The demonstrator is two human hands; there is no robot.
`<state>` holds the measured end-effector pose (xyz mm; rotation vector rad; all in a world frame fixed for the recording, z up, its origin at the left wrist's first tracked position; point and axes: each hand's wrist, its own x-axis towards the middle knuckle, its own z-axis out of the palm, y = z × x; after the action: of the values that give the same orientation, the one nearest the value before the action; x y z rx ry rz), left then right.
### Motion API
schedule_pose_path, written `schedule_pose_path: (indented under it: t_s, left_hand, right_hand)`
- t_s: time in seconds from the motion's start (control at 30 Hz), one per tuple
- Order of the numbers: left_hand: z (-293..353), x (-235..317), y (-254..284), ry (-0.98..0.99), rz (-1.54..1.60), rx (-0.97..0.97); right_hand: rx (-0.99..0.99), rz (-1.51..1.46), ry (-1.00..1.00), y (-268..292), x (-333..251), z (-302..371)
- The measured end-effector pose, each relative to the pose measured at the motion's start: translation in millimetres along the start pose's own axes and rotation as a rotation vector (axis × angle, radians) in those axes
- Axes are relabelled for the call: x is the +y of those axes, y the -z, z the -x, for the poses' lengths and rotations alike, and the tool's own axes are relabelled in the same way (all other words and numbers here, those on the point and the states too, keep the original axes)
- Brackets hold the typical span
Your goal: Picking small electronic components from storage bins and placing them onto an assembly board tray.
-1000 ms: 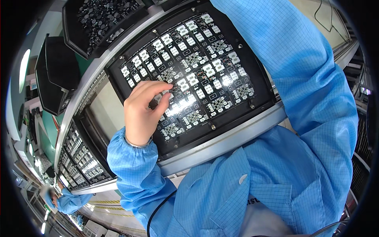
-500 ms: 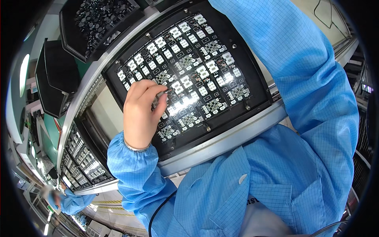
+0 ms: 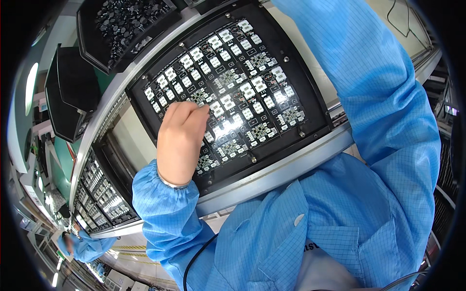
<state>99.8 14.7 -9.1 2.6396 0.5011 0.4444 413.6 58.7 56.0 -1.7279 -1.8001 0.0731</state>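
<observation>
My left hand [image 3: 183, 138] is over the left side of a circuit board panel [image 3: 225, 80], its fingers bent and pressed together with the tips down at the board. Whatever those fingertips hold, if anything, is hidden beneath them. Rows of white square parts and small chips cover the panel, which lies in a black carrier frame [image 3: 316, 109] with metal studs along its edges. The blue right sleeve [image 3: 357, 53] runs up past the right side of the carrier and leaves the picture at the top, so my right hand is out of sight.
Beyond the near metal rail's opposite, the far rail [image 3: 116, 82], stand a black bin [image 3: 90, 46] of small black round parts and another black bin [image 3: 58, 106]. A near rail [image 3: 276, 167] borders my body. More panels [image 3: 104, 191] and a person in blue [image 3: 90, 247] are at left.
My left hand has turned and its fingers have drawn together, hiding the small dark part seen between thumb and fingers before. The panel has shifted very slightly left in the picture.
</observation>
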Motion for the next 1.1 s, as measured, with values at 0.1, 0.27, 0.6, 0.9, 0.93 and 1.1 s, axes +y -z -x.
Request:
schedule_pose_path:
  t_s: [0.1,0.27,0.6,0.9,0.93,1.1]
  left_hand:
    - [0,0,-4,-0.049,-0.045,0.007]
    - [13,-2,-8,-0.023,-0.135,0.040]
    - [-1,15,23,0.097,-0.067,-0.146]
    - [-112,-90,63,-0.127,-0.356,0.141]
    - [-125,-105,65,-0.112,-0.358,0.075]
    - [-147,-145,49,-0.077,-0.439,-0.092]
  right_hand:
    - [0.120,-0.033,0.013,13,-11,10]
    - [0.133,-0.275,0.074,4,-45,28]
    - [-0.203,-0.314,0.069,-51,-46,79]
    - [-0.303,-0.105,0.084,-76,-36,81]
    - [-0.297,-0.071,0.063,-74,-37,82]
    - [-0.344,0.007,-0.018,-79,-45,85]
